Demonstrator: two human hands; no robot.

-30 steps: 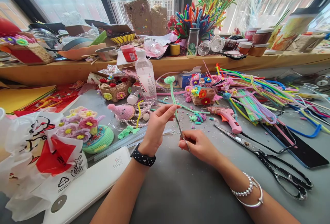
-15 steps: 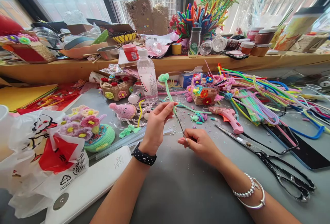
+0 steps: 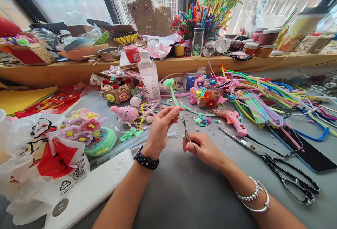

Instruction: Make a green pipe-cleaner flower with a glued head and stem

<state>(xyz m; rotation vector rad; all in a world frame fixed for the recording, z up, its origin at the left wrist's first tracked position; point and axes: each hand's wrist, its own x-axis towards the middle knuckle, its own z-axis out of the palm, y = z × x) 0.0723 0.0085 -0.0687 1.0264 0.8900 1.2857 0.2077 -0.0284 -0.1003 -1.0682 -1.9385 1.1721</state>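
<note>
My left hand (image 3: pixel 160 129) pinches a green pipe-cleaner stem (image 3: pixel 173 96) between thumb and forefinger; the stem rises to a small curled green tip (image 3: pixel 168 82). My right hand (image 3: pixel 204 149) is closed round thin metal tweezers (image 3: pixel 186 136), whose tip meets the stem just below my left fingertips. Both hands hover over the grey table (image 3: pixel 184 190). A black dotted watch band sits on my left wrist, and bead and metal bracelets on my right wrist.
Large black scissors (image 3: pixel 273 164) and a pink glue gun (image 3: pixel 231 118) lie to the right beside a heap of coloured pipe cleaners (image 3: pixel 263 95). A clear bottle (image 3: pixel 149 78), flower baskets (image 3: pixel 117 90), a white box (image 3: pixel 86 190) and a plastic bag (image 3: pixel 39 158) stand left.
The tweezers have tilted more upright and moved closer to the stem. The stem's curled tip has swayed slightly. Both hands stay in nearly the same place.
</note>
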